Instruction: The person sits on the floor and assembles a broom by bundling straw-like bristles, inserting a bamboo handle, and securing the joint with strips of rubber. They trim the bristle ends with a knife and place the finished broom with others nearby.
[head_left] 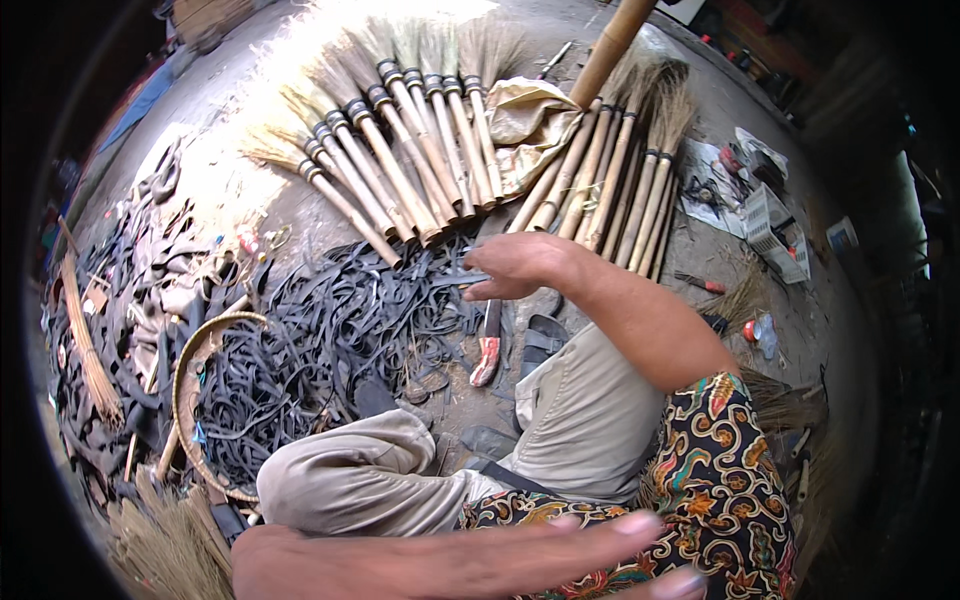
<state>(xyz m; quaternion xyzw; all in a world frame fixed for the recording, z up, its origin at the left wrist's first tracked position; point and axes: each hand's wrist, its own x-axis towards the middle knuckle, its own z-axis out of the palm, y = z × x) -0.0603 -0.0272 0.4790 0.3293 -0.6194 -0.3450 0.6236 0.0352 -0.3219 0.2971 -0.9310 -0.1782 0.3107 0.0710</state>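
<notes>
Head view: nearest, at the lower edge, a blurred left hand (450, 560), fingers stretched out rightward and a little spread, above the lap. Just beyond, bent knees in pale trousers (340, 475). Farther out, a right hand (515, 265) at the end of a bare forearm, thumb and fingers parted and pointing left, over the right edge of a heap of black strips (350, 310); cannot tell of any pinch on a single strip. Strips mostly tangled, curling every way, without a common long axis. Just below the right hand, a knife (486, 360), long axis running away from the body, red-wrapped handle toward the lap, upper end partly hidden.

To the left, a round woven basket (178, 400), tilted rim around part of the same black strips. Beyond the heap, fanned brooms (392, 170), handles toward the body, bristles away; beside these, a crumpled yellowish sack (530, 125) and more bamboo-handled brooms (600, 180). Far right, a white plastic basket (775, 235), contents too small to name.
</notes>
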